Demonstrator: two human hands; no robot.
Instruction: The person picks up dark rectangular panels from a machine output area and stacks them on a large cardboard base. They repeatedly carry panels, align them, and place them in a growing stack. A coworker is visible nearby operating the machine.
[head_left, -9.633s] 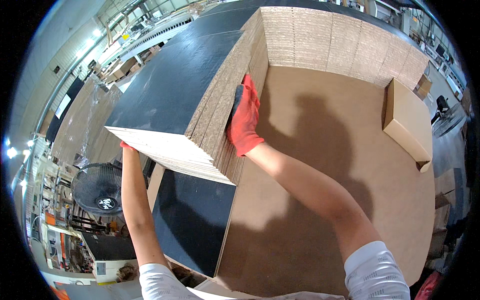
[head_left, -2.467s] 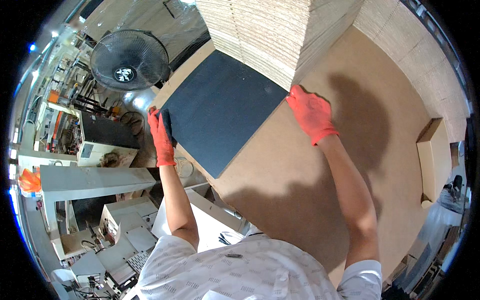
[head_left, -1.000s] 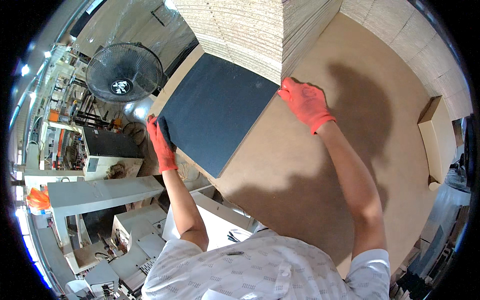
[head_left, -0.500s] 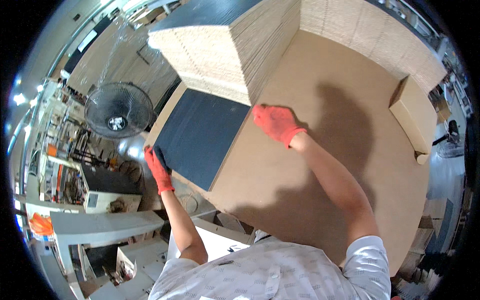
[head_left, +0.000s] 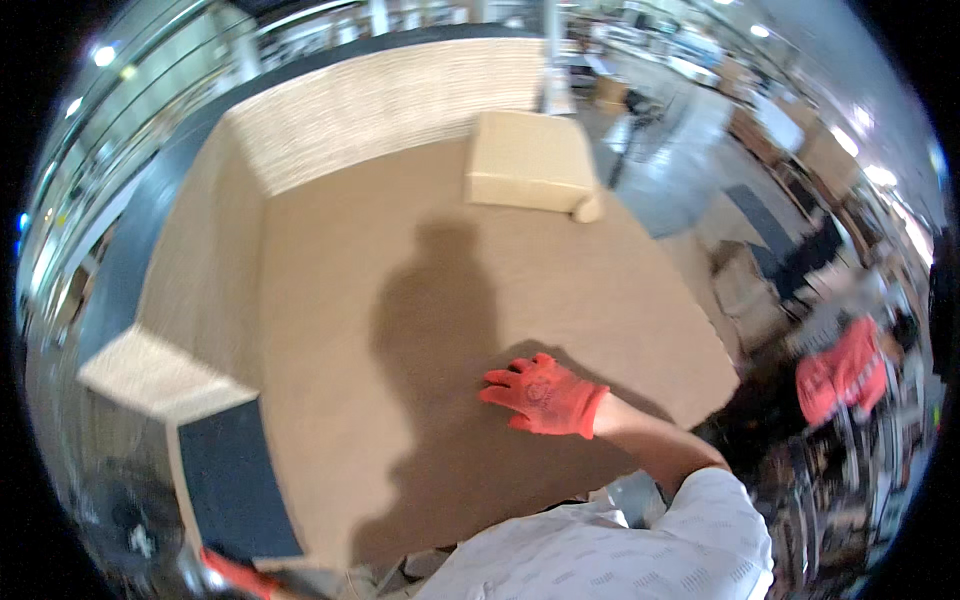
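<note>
My right hand [head_left: 545, 397], in a red glove, is over the brown sheet of board [head_left: 620, 290] with its fingers spread and nothing in them. I cannot tell whether it touches the sheet. At the lower left, my left hand [head_left: 235, 573], also red-gloved, is by the near corner of a dark panel [head_left: 240, 485]. Blur and the picture's rim hide its fingers. The panel lies flat along the left edge of the brown sheet. Right behind it rises a tall stack of dark-topped boards [head_left: 200, 270] with pale cut edges.
Another stack of pale-edged boards [head_left: 400, 100] lines the far side. A cardboard box [head_left: 530, 160] sits at the sheet's far right corner. A fan [head_left: 140, 540] stands at the lower left. Beyond the right edge is a blurred red shape, perhaps a person [head_left: 845, 370], among clutter.
My view has swung to the right. My right hand has left the panel's far corner and come over the brown sheet, its fingers now spread. My left hand remains near the panel.
</note>
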